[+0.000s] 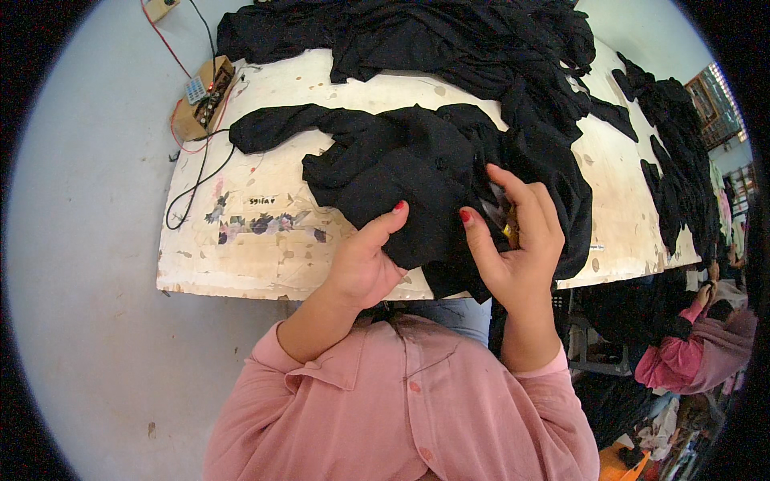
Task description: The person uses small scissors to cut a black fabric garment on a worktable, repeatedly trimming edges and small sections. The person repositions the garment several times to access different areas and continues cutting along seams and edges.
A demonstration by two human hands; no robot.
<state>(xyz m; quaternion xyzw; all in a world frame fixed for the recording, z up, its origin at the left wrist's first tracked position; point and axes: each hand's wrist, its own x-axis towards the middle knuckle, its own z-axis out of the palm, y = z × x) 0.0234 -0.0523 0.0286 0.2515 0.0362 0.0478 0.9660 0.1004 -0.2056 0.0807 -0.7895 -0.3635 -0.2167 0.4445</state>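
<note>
A black garment (393, 164) with dark buttons lies bunched on the table in front of me, one sleeve stretched out to the left. My left hand (361, 260) has its thumb on top of the cloth and its fingers curled beneath, gripping the near left edge. Over the garment's right part, my right hand (521, 244) has its thumb and forefinger apart. Tucked in its palm is a small grey-and-yellow tool (507, 231), perhaps thread snips, mostly hidden by the fingers.
More black garments (449, 40) are heaped along the table's far side, others (682, 152) at the right. A wooden box with wires (204, 100) stands at the table's (265, 276) left edge, a black cable hanging near it. Another person (694, 345) in pink sits at far right.
</note>
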